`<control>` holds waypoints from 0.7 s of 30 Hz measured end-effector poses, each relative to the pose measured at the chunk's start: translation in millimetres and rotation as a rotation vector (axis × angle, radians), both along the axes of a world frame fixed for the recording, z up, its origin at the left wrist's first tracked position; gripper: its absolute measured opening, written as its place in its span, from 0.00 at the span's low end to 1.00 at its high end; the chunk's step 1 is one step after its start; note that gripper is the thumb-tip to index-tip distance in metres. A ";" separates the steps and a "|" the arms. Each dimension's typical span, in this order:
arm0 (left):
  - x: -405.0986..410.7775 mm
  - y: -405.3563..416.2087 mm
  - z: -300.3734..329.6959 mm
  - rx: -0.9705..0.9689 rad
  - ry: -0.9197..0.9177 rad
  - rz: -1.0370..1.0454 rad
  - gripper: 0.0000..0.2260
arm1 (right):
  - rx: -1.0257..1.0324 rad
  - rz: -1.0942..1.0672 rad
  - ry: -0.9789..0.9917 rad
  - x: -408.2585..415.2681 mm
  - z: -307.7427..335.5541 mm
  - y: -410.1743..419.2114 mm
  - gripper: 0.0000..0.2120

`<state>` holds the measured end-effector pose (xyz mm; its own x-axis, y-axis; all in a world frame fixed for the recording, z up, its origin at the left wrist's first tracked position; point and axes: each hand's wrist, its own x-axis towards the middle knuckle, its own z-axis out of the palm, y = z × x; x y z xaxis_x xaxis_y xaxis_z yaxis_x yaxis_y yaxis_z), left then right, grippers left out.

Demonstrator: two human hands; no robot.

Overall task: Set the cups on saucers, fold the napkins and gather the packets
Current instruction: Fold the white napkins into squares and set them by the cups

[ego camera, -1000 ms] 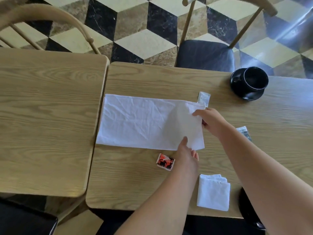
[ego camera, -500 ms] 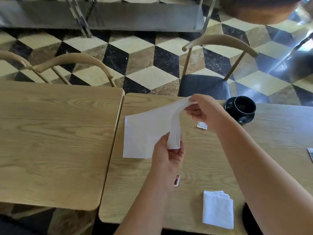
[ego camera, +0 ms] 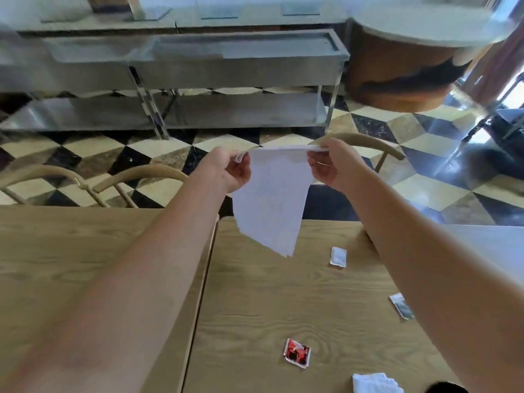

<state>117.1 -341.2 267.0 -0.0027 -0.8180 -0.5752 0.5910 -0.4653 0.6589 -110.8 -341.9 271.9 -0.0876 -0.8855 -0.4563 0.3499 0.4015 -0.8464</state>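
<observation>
A white napkin [ego camera: 272, 199] hangs folded in the air above the far edge of the right wooden table [ego camera: 326, 302]. My left hand [ego camera: 229, 171] pinches its upper left corner and my right hand [ego camera: 331, 165] pinches its upper right corner. On the table lie a white packet [ego camera: 338, 256], a red and black packet [ego camera: 296, 356] and a dark packet [ego camera: 401, 306] partly behind my right forearm. A folded white napkin [ego camera: 374, 383] lies at the near edge, next to a dark rounded thing [ego camera: 443, 388] at the bottom edge. The black cup and saucer are hidden.
A second wooden table [ego camera: 71, 251] adjoins on the left. Curved wooden chair backs [ego camera: 141, 177] stand beyond it, another chair back [ego camera: 374, 143] behind my right hand. A steel shelf unit [ego camera: 198, 66] and a round wooden stand [ego camera: 402, 66] stand farther off on the checkered floor.
Both hands have lifted the napkin off the table and raised it high, now hanging doubled from its top corners. The view has tilted up and the black cup has gone out of sight.
</observation>
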 end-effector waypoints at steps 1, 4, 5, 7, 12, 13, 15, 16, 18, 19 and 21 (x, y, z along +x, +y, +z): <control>0.1 -1.0 7.2 -0.034 -0.007 -0.024 0.11 | -0.012 -0.021 -0.007 -1.3 5.3 0.3 0.10; -0.5 9.3 16.6 -0.113 -0.068 -0.089 0.11 | -0.035 -0.056 -0.011 -7.3 10.8 10.5 0.10; -0.9 16.5 15.6 -0.131 -0.094 -0.113 0.10 | -0.033 -0.061 -0.001 -9.6 8.8 16.8 0.10; 0.5 35.1 6.5 -0.158 -0.149 -0.161 0.08 | -0.019 -0.075 0.010 -13.7 -1.4 33.0 0.08; 14.9 101.3 -55.9 -0.092 -0.227 -0.225 0.04 | 0.104 -0.026 0.077 -16.1 -68.6 99.2 0.07; 16.4 118.2 -75.0 -0.048 -0.233 -0.233 0.04 | 0.154 -0.013 0.091 -16.1 -89.1 117.1 0.07; 18.4 153.6 -116.8 0.069 -0.238 -0.252 0.04 | 0.269 0.004 0.119 -16.0 -131.5 154.0 0.06; 19.7 173.2 -138.0 0.134 -0.229 -0.265 0.04 | 0.334 0.019 0.150 -16.2 -152.3 172.1 0.06; 22.9 213.3 -175.7 0.265 -0.216 -0.302 0.04 | 0.468 0.092 0.220 -17.3 -189.4 208.0 0.05; 24.8 233.6 -192.6 0.332 -0.220 -0.322 0.04 | 0.540 0.147 0.236 -17.9 -205.0 225.7 0.06; 29.1 271.5 -221.1 0.474 -0.250 -0.356 0.06 | 0.672 0.291 0.268 -19.1 -228.4 258.1 0.08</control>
<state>146.3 -69.7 45.9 -0.0460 -0.4491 -0.8923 0.2016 -0.8791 0.4320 -129.9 -83.8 43.5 -0.0775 -0.4310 -0.8990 -0.0306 0.9023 -0.4299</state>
